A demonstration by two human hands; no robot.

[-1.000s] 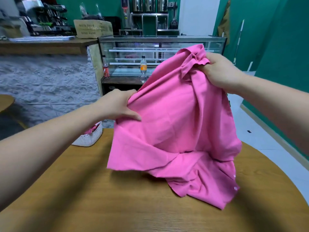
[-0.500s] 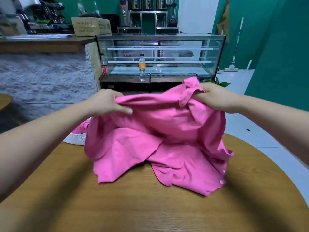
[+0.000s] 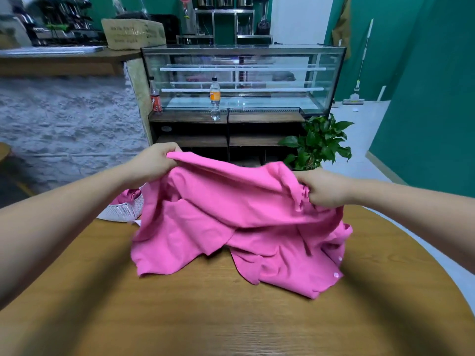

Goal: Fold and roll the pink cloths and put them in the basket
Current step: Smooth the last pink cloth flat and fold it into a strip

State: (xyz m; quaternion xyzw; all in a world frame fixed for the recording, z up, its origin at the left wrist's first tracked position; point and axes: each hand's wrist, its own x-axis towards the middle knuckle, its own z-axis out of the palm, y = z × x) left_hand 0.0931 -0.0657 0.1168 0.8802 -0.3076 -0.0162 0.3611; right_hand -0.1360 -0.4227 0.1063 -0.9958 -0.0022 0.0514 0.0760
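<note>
Lowered since half a second ago, the pink cloth now has its top edge stretched wider between the two hands, and more of its lower part lies crumpled on the table. It sits at the middle of the table, toward the far edge. Its upper edge is held up off the wood, and its right hem, with small pale buttons, rests on the near right side of the heap.

At the cloth's far left corner, the left hand has its fingers curled and clamped on a bunched fold. At the right end of the top edge, the right hand has its fingers closed tight around gathered fabric.

Just left of the cloth, a white woven basket stands at the table's far left edge, partly hidden by the fabric, with more pink fabric showing inside it.

Beyond the table stands a glass display case. A clear bottle with an orange label and a red-labelled bottle stand on its wooden ledge. A green potted plant is at its right, and a mop leans on the far green wall.
</note>
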